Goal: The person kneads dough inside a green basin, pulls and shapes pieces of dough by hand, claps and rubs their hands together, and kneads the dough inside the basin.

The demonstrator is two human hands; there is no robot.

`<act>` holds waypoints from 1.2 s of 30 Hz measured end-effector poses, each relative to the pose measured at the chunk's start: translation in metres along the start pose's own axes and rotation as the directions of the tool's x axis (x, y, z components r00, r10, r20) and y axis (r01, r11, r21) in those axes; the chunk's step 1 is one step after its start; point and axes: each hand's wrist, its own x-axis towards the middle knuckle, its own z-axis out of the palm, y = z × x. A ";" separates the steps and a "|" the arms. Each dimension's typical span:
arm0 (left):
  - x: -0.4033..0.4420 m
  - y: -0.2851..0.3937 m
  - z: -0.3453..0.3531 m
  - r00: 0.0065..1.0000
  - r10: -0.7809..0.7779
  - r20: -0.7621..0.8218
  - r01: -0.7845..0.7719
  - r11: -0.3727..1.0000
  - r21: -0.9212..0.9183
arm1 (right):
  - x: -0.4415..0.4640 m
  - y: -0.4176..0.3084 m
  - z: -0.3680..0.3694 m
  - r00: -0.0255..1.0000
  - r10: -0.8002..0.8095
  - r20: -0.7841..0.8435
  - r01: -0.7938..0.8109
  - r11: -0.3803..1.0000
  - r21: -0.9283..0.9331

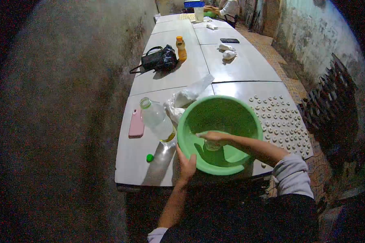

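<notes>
A large green plastic basin (221,106) stands at the near edge of the table. My left hand (186,165) grips its near-left rim, thumb over the edge. Inside the basin my right hand (215,138) is closed around a whitish lump that looks like dough (211,147), near the basin's bottom. The fingers partly hide this lump. Just left of the basin, a clear plastic bottle (153,117) with a little yellowish liquid stands uncapped. A green cap (150,158) lies in front of it. Behind the basin rests a crumpled clear plastic bag (188,95) with something white in it.
Many small ring-shaped dough pieces (278,121) lie in rows right of the basin. A pink phone (136,123) is at the left. Farther back are a black bag (160,60), an orange bottle (181,49), white bundles (228,54) and a dark phone (230,41). Another person (228,9) sits at the far end.
</notes>
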 end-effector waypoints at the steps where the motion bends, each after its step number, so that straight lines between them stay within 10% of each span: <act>1: -0.001 -0.001 0.000 1.000 0.003 -0.015 -0.003 1.000 0.025 | -0.003 -0.003 0.003 0.989 0.109 -0.095 -0.100 0.990 0.095; 3: 0.004 -0.015 -0.001 0.997 0.070 -0.014 -0.070 0.997 -0.028 | -0.013 -0.010 0.000 0.958 0.215 -0.190 -0.181 0.967 0.182; 8: 0.020 -0.042 -0.004 0.992 0.096 -0.076 -0.096 0.995 0.006 | -0.039 -0.033 -0.017 0.948 0.201 0.247 -0.318 0.622 0.716; 12: 0.019 -0.041 -0.002 0.994 0.087 -0.070 -0.091 0.994 -0.063 | -0.052 -0.039 -0.042 0.997 0.014 -0.072 0.011 0.944 0.330; 13: 0.022 -0.045 -0.003 0.992 0.110 -0.054 -0.115 0.989 -0.095 | -0.031 -0.007 -0.049 0.969 -0.169 -0.178 0.123 0.963 -0.241; 14: 0.023 -0.048 -0.003 0.990 0.133 -0.037 -0.137 0.982 -0.127 | -0.019 0.010 -0.054 0.914 -0.372 -0.164 0.137 0.662 -0.737; 15: 0.024 -0.047 -0.002 0.990 0.140 -0.033 -0.143 0.982 -0.126 | -0.029 0.005 -0.034 0.950 -0.139 -0.279 -0.156 0.560 -0.813; 16: 0.022 -0.047 -0.003 0.988 0.152 -0.039 -0.155 0.984 -0.088 | -0.039 0.000 -0.016 0.936 -0.019 -0.352 -0.279 0.570 -0.773; 19: 0.018 -0.040 0.000 0.983 0.166 -0.073 -0.170 0.984 -0.049 | -0.040 0.005 0.012 0.851 -0.318 -0.417 -0.196 0.546 -0.815; 22: 0.022 -0.045 -0.002 0.984 0.168 -0.062 -0.172 0.983 -0.070 | -0.041 0.001 0.014 0.850 -0.197 -0.488 -0.012 0.920 -0.392; 26: 0.011 -0.027 0.000 0.983 0.180 -0.039 -0.181 0.983 -0.007 | -0.073 -0.060 -0.001 0.864 -0.287 -0.414 -0.123 0.677 -0.725; 28: 0.010 -0.037 0.001 0.983 0.176 -0.043 -0.179 0.981 -0.070 | -0.073 -0.074 -0.008 0.627 -0.628 -0.460 -0.047 0.560 -0.827; 29: 0.011 -0.040 0.000 0.984 0.175 -0.042 -0.179 0.975 -0.132 | -0.068 -0.056 -0.019 0.600 -0.783 -0.166 0.107 0.284 -0.953; 30: 0.010 -0.040 -0.001 0.983 0.177 -0.043 -0.181 0.975 -0.131 | -0.072 -0.061 -0.021 0.598 -0.785 -0.165 0.108 0.282 -0.953; 33: 0.011 -0.045 0.000 0.992 0.112 -0.060 -0.118 0.989 -0.093 | -0.097 -0.099 -0.024 0.990 -0.130 -0.059 0.000 0.412 -0.911; 36: 0.014 -0.040 0.000 0.975 0.213 -0.063 -0.220 0.966 -0.137 | -0.100 -0.123 -0.047 0.937 -0.270 -0.220 -0.045 0.534 -0.845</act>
